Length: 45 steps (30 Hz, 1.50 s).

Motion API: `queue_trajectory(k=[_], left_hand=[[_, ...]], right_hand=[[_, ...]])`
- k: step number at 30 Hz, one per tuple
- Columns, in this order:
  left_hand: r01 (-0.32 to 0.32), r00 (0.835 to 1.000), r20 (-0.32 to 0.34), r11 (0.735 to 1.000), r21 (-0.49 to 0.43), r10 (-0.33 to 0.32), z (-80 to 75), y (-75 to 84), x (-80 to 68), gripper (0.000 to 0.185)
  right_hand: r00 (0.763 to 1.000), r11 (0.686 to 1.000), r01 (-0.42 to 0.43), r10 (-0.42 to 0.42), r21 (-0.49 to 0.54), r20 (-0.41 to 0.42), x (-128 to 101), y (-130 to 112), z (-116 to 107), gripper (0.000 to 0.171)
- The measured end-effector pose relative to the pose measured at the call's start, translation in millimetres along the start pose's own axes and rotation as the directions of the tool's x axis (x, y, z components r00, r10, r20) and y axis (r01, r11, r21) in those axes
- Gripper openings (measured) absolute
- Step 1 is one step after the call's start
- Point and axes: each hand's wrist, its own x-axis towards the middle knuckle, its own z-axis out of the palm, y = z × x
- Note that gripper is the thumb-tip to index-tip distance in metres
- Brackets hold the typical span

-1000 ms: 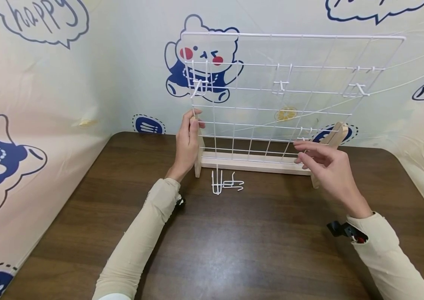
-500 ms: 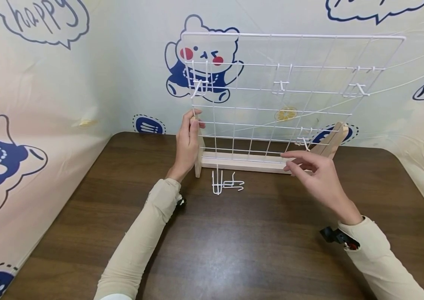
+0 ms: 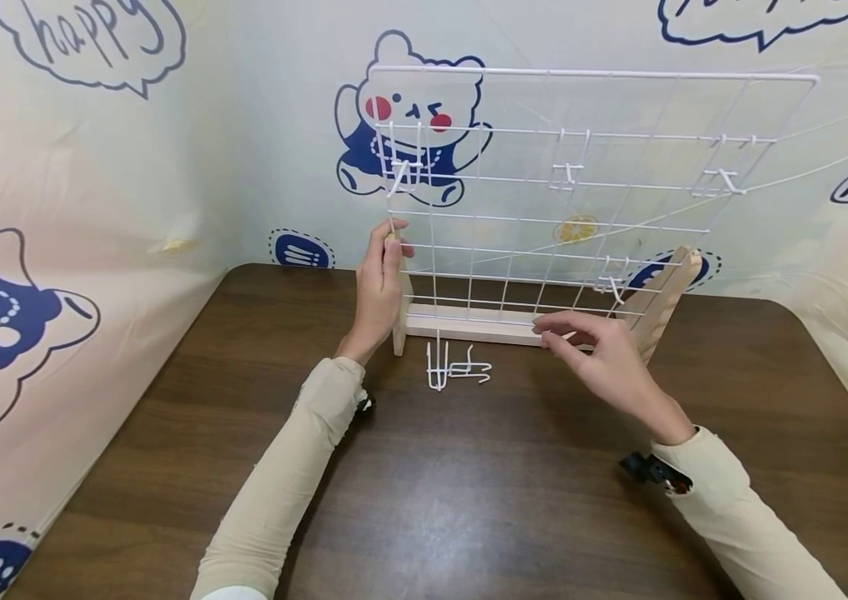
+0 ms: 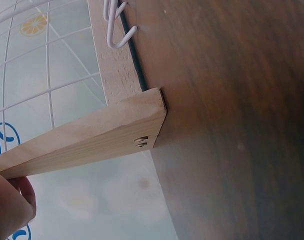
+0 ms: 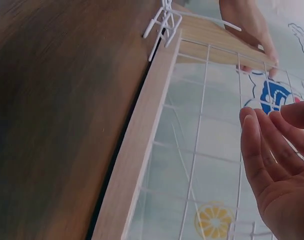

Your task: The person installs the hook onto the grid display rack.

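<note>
Left hand [image 3: 380, 287] grips the wooden upright [image 4: 92, 137]; right hand [image 3: 604, 358], empty, fingers loosely bent, has the wire hooks [image 3: 438, 371] (side by side on the tabletop [image 3: 514, 500]) to its left!

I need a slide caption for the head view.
Left hand holds wire rack, right hand empty, loose hooks on table.

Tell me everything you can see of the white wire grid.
The white wire grid is a rectangular panel of thin crossing rods, apparently coated metal, with a thicker top rail. Its lower part stands between the sides of a pale wooden stand; any tilt is hard to judge. Four white hooks hang on it: three across the upper part, one low at the right. The left hand grips the stand at the grid's left edge; whether it also touches the grid is unclear.
</note>
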Motion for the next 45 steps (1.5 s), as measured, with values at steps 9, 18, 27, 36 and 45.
queue_trajectory(k=[9, 18, 27, 36, 45], left_hand=[[-0.009, 1.0, 0.006, 1.0, -0.012, 0.009, -0.6, 3.3, -0.6, 0.028], [-0.007, 1.0, -0.001, 1.0, -0.016, 0.007, 0.2, -0.1, -0.5, 0.029], [0.01, 1.0, 0.012, 1.0, -0.022, -0.01, -3.6, 36.8, -1.5, 0.028], [0.002, 1.0, 0.014, 1.0, -0.024, -0.002, -3.1, 35.9, -1.7, 0.028], [-0.02, 1.0, 0.015, 0.999, -0.026, 0.021, -4.3, 34.8, -0.4, 0.028]], right_hand=[[0.996, 0.999, -0.043, 0.041, 0.019, 0.079, 14, -7, 21, 0.021], [0.991, 0.993, -0.071, 0.059, 0.096, 0.123, 33, -9, 47, 0.018], [0.968, 0.981, -0.129, 0.092, 0.147, 0.232, 49, -3, 78, 0.015], [0.947, 0.995, -0.09, 0.075, 0.035, 0.313, 47, 8, 85, 0.024], [0.894, 0.999, -0.036, 0.05, -0.041, 0.446, 45, 25, 81, 0.033]])
